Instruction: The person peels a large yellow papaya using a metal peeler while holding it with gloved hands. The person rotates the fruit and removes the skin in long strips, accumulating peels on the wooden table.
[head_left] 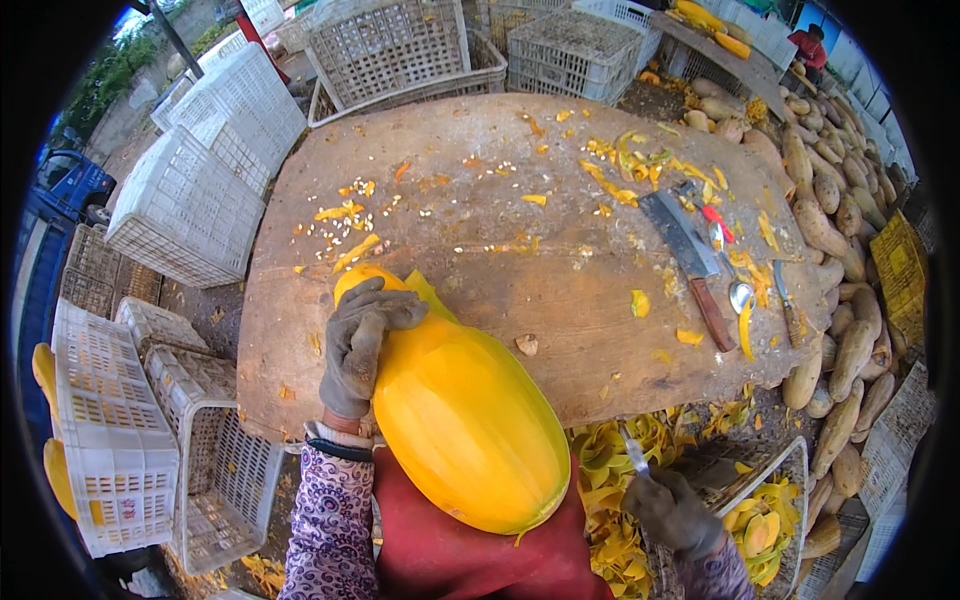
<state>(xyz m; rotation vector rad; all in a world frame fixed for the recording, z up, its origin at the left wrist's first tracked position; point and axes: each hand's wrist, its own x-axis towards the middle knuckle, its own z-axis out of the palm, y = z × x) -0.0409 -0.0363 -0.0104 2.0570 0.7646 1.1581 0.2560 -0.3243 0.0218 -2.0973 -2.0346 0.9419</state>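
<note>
A large peeled yellow squash [465,420] rests between the wooden board's near edge and the red apron. My left hand [365,340], in a grey glove, grips its upper left end. My right hand [665,510], also gloved, is low at the right, apart from the squash, closed on a metal peeling tool [634,452] above a heap of yellow-green peel [615,500]. On the board's right lie a cleaver [675,230] with a wooden handle, a spoon [741,297], a red-handled tool [718,222] and a narrow knife [785,300], among scraps and seeds.
The wooden board [450,200] is ringed by white plastic crates [180,210]. Long tan squashes [840,360] are piled at the right beside a yellow crate [895,275]. A person in red [808,50] is at the back right; a blue vehicle [70,185] stands at the left.
</note>
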